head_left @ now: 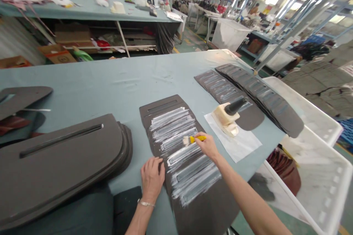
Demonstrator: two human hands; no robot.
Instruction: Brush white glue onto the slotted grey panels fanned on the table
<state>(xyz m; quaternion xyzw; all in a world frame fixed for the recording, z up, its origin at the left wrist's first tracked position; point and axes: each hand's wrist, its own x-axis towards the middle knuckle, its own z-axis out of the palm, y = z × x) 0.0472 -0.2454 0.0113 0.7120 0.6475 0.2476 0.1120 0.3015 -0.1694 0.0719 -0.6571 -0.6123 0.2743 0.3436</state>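
Head view: right hand [206,144] grips yellow brush [197,138].

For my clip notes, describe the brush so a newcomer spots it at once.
On the blue-green table, find the white-streaked panel between the dark stack and cream container. The right hand holds the brush over it: pale bristles and a yellow handle, bright against its grey and cream neighbours.

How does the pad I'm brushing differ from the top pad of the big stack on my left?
The brushed pad has white streaks; the top pad shows none. The brushed pad has several slots across it; the top pad shows one long slot. Both are dark grey.
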